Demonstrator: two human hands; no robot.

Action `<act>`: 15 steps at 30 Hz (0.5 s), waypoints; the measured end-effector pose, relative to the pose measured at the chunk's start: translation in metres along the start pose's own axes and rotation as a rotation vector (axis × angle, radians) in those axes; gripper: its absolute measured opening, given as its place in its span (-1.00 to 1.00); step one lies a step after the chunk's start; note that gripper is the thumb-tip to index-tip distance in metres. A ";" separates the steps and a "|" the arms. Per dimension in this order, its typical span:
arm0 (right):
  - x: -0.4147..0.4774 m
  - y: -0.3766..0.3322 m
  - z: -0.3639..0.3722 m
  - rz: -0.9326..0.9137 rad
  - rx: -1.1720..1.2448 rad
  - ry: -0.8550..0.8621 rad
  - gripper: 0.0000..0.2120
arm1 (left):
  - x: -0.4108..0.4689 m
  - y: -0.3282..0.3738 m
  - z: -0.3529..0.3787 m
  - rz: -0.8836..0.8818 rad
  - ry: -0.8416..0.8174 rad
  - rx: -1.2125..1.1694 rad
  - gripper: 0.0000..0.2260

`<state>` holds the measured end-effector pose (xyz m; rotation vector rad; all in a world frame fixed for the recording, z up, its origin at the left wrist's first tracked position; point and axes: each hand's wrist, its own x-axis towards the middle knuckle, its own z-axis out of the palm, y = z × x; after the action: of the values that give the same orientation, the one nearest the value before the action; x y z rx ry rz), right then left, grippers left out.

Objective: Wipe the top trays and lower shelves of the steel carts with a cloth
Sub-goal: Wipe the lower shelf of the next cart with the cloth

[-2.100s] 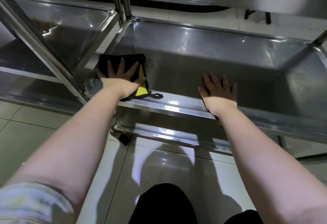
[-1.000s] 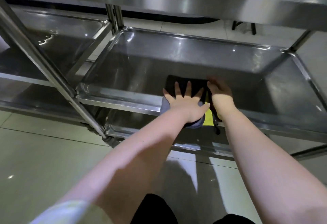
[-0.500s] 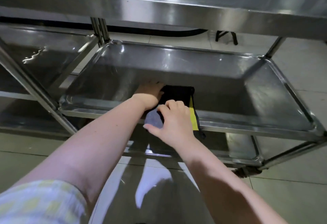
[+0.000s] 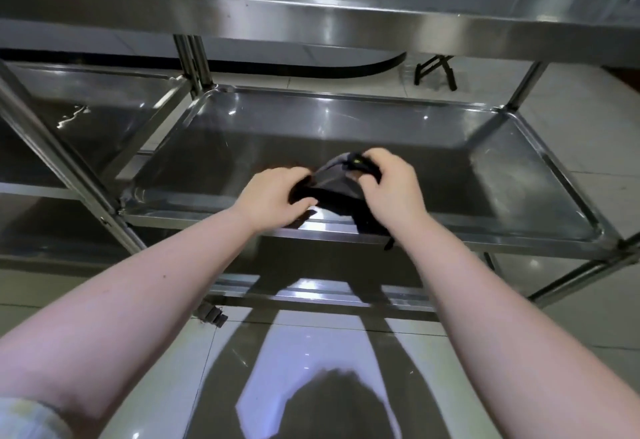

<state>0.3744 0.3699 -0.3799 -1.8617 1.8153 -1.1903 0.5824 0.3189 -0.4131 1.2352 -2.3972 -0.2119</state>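
A dark cloth with a grey side and a bit of yellow is bunched up above the front rim of the middle shelf of a steel cart. My left hand grips its left end and my right hand grips its right end. Part of the cloth hangs down below my right hand over the rim. The cart's top tray spans the top of the view.
A second steel cart's shelf adjoins on the left, with a slanted steel post between. A lowest shelf and a caster sit below. Tiled floor lies beneath and to the right; black folding legs stand behind.
The cloth was pressed flat and slid from the shelf's left side to its middle. Both hands have since lifted it off the shelf and bunched it between them.
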 end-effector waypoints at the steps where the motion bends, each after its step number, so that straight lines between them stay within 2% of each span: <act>1: 0.010 -0.001 -0.011 0.045 0.075 0.002 -0.83 | 0.007 0.008 0.003 -0.088 0.051 -0.053 -0.72; 3: 0.029 -0.001 -0.033 0.102 0.191 0.028 -0.80 | 0.025 0.023 0.003 -0.198 0.125 -0.184 -0.77; 5: 0.040 0.003 -0.062 0.061 0.224 0.069 -0.75 | 0.040 0.039 -0.008 -0.165 0.183 -0.280 -0.77; 8: 0.034 0.009 -0.111 -0.038 0.166 0.061 -0.72 | 0.051 0.065 -0.032 0.020 0.231 -0.158 -0.79; 12: -0.010 0.024 -0.149 -0.159 0.010 -0.065 -0.73 | 0.026 0.098 -0.040 0.358 0.331 0.078 -0.79; 15: -0.054 0.048 -0.147 -0.254 -0.073 -0.137 -0.71 | -0.010 0.113 -0.010 0.392 0.276 -0.018 -0.80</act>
<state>0.2444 0.4612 -0.3413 -2.2097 1.6066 -1.0564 0.5092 0.3946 -0.3703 0.7103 -2.3258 0.0546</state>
